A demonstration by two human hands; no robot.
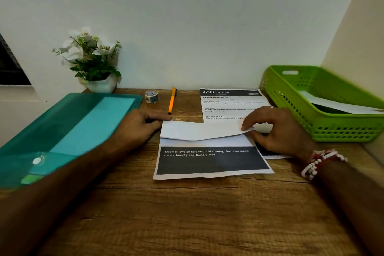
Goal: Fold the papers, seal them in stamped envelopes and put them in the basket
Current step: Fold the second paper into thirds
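White paper | right fingers pinch folded edge | left hand at left edge

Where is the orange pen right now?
In the head view, the orange pen lies on the wooden table toward the back wall, left of centre, between the tape roll and the printed sheet, its near tip just beyond the left hand.

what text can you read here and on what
"2703": far sheet, dark header
"BEDROOM": same header
"Change Duvet Cover": heading below
"Remove the old duvet cover or repla": lower, cut off by right hand
"Throw pillows on sofa (with old covers), clean new pillow covers, laundry bag, laundry area": near sheet, dark block
Other small lines, tape roll print: too blurred
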